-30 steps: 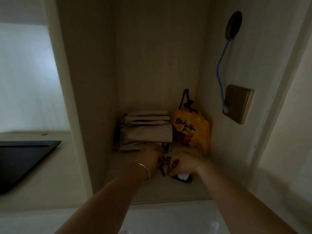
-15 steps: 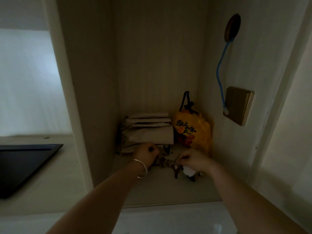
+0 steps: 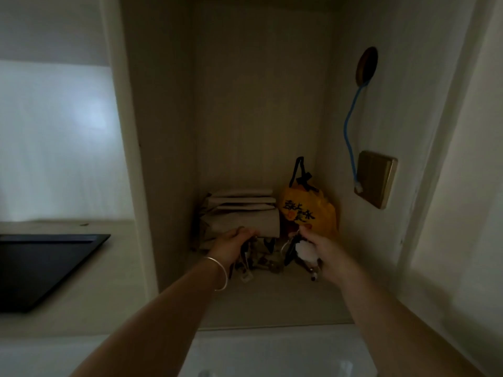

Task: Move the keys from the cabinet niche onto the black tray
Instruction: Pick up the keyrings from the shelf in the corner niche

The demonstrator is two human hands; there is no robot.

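Both hands are inside the dim cabinet niche [image 3: 272, 303]. My left hand [image 3: 234, 244], with a silver bangle on its wrist, is closed on a bunch of keys [image 3: 246, 263] with tags dangling under it. My right hand [image 3: 319, 251] is closed on a second bunch with a white fluffy charm [image 3: 304, 253] and a dark fob. More keys [image 3: 268, 263] hang or lie between the two hands, just above the niche floor. The black tray [image 3: 40, 265] lies on the counter at the left, outside the niche.
A stack of folded beige bags [image 3: 239, 213] and a yellow bag with black handles [image 3: 307, 210] fill the back of the niche. The niche's left side wall [image 3: 147, 186] stands between my hands and the tray. A brass plate with a blue cable [image 3: 375, 178] is on the right wall.
Both hands have closed on the key bunches and lifted them off the niche floor, moving apart. The view has tilted up slightly.
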